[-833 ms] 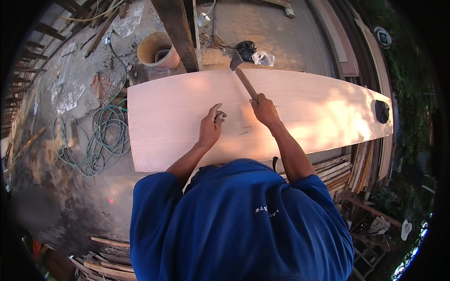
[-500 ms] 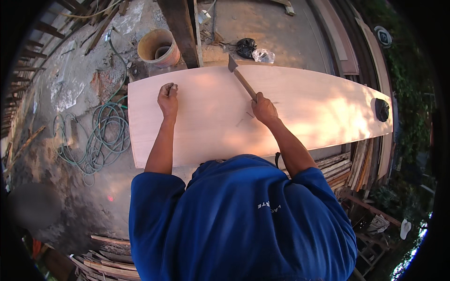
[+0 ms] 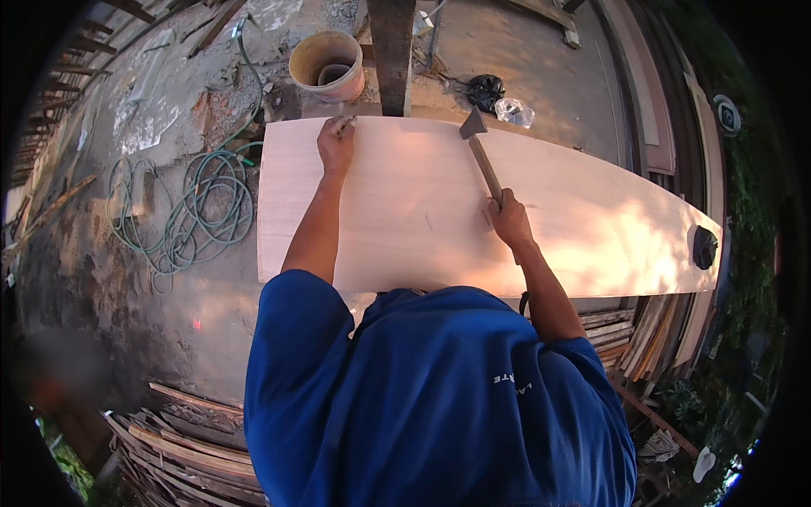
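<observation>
A large pale plywood sheet (image 3: 405, 203) lies flat in front of me. My left hand (image 3: 335, 141) reaches to its far edge with the fingers pinched on something small, probably a nail, too small to be sure. My right hand (image 3: 508, 220) grips the wooden handle of a hammer (image 3: 480, 152), whose metal head rests near the sheet's far edge. My blue shirt fills the lower part of the view.
A tan bucket (image 3: 327, 65) stands beyond the sheet beside a dark upright post (image 3: 392, 51). A green hose (image 3: 198, 207) lies coiled on the ground at left. A small dark object (image 3: 704, 247) sits on the sheet's right end. Stacked timber (image 3: 186, 431) lies at lower left and right.
My left hand has moved from the middle of the sheet out to its far edge. The hammer and my right hand have shifted only slightly.
</observation>
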Demonstrator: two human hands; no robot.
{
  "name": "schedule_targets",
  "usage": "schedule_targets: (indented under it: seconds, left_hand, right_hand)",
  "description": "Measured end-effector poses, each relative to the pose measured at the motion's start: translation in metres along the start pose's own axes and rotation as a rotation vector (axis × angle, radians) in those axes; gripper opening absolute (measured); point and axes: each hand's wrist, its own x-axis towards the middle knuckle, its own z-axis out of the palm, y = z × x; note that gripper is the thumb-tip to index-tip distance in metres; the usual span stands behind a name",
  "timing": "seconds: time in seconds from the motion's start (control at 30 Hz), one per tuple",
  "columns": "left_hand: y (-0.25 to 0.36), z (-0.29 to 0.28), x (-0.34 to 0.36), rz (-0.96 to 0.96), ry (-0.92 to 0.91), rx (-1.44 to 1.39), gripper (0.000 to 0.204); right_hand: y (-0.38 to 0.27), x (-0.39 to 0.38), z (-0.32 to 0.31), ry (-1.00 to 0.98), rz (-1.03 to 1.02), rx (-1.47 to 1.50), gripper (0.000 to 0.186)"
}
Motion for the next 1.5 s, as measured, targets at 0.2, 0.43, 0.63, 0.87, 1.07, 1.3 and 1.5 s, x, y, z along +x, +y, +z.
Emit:
schedule_targets:
  seconds: [0.2,0.43,0.63,0.87,1.07,1.3,1.5]
  left_hand:
    - [0.006,0.018,-0.007,0.053,0.049,0.127,0.022]
    - [0.001,0.019,-0.009,0.152,0.085,0.272,0.022]
    - [0.007,0.019,-0.009,0.183,0.037,0.395,0.022]
    - [0.015,0.013,-0.012,0.136,-0.038,0.424,0.027]
    - [-0.005,0.016,-0.007,0.147,0.232,-0.191,0.054]
    - [-0.006,0.000,0.007,-0.046,0.256,-0.477,0.052]
    - [-0.008,0.010,0.000,-0.027,0.261,-0.480,0.048]
  right_hand:
    - [-0.044,-0.013,-0.017,-0.067,-0.006,0.203,0.033]
    - [-0.136,-0.010,-0.036,-0.096,-0.243,0.195,0.033]
    - [-0.179,0.015,-0.010,0.043,-0.394,0.025,0.033]
    - [-0.169,0.030,-0.003,-0.074,-0.301,-0.087,0.033]
    - [-0.186,0.018,-0.003,0.259,-0.546,0.255,0.032]
    - [-0.161,0.035,0.009,-0.065,-0.341,-0.130,0.033]
    - [-0.143,0.037,0.032,0.161,-0.435,0.055,0.031]
